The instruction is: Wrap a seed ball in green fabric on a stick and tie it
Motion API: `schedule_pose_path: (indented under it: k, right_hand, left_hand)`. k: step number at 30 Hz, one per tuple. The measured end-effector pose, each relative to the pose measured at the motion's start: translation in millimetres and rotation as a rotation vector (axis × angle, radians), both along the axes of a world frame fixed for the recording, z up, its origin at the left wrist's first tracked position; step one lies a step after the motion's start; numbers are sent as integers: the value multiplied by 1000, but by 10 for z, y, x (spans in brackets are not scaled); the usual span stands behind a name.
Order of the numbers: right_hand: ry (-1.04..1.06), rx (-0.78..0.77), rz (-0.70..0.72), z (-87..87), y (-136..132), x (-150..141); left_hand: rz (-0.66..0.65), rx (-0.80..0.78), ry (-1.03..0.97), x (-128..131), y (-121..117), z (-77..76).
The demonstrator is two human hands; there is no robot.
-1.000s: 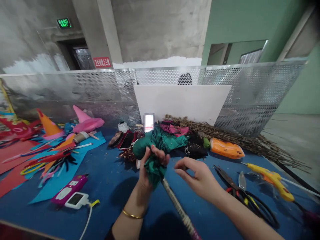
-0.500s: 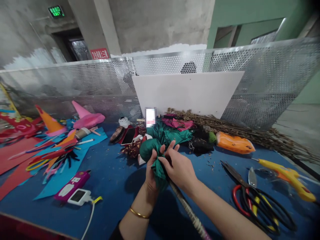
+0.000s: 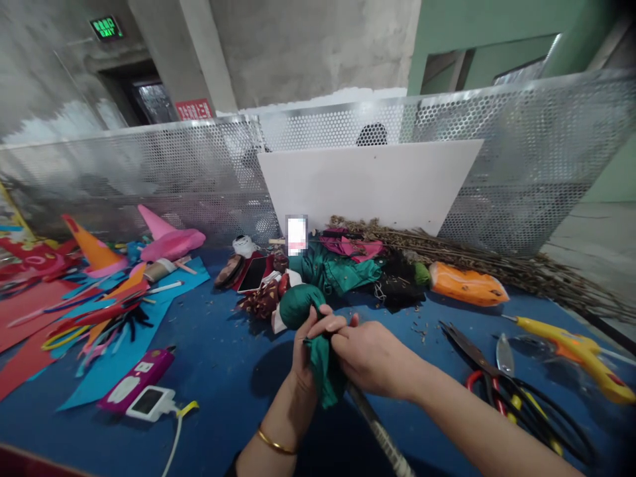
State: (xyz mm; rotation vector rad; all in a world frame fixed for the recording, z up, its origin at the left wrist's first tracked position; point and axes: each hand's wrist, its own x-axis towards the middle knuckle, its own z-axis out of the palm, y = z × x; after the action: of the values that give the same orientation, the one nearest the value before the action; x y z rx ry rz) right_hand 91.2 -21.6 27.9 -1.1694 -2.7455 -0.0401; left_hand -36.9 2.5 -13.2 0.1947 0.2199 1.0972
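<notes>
A green cloth (image 3: 325, 374) is gathered over a round ball-like end (image 3: 299, 305) at the top of a long stick (image 3: 378, 427). My left hand (image 3: 304, 354) is closed around the gathered cloth just under the ball, its fingertips showing on the far side. Close against it, my right hand (image 3: 370, 354) is curled with its fingers folded in beside the cloth; what its fingers hold is hidden. The loose end of the cloth hangs below both hands, in front of the stick.
More green fabric (image 3: 342, 271) lies behind, beside a phone (image 3: 252, 275) and an orange packet (image 3: 467, 283). Scissors (image 3: 489, 371) and a yellow glue gun (image 3: 571, 348) lie right. A purple power bank (image 3: 134, 384) and coloured craft pieces (image 3: 114, 298) are left. A white board (image 3: 370, 185) leans behind.
My right hand has gone from a pinch with raised fingers to a curled fist, slightly lower. The cloth's loose end now hangs more visibly. The ball end has tipped a little to the left.
</notes>
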Motion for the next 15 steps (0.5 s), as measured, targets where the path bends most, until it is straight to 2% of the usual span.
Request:
schedule_pose_path:
  k: [4, 7, 9, 11, 15]
  right_hand:
    - [291, 143, -164, -180, -68, -4]
    - [600, 183, -253, -221, -143, -21]
    - [706, 170, -266, -211, -193, -36]
    - [689, 160, -306, -211, -230, -62]
    - [478, 139, -436, -282, -225, -141]
  left_hand:
    - [-65, 3, -153, 25, -9, 74]
    - [-115, -1, -83, 39, -9, 25]
    - [-122, -9, -25, 49, -7, -24]
    - [-94, -6, 21, 57, 1, -63]
    - [-66, 21, 66, 74, 23, -95]
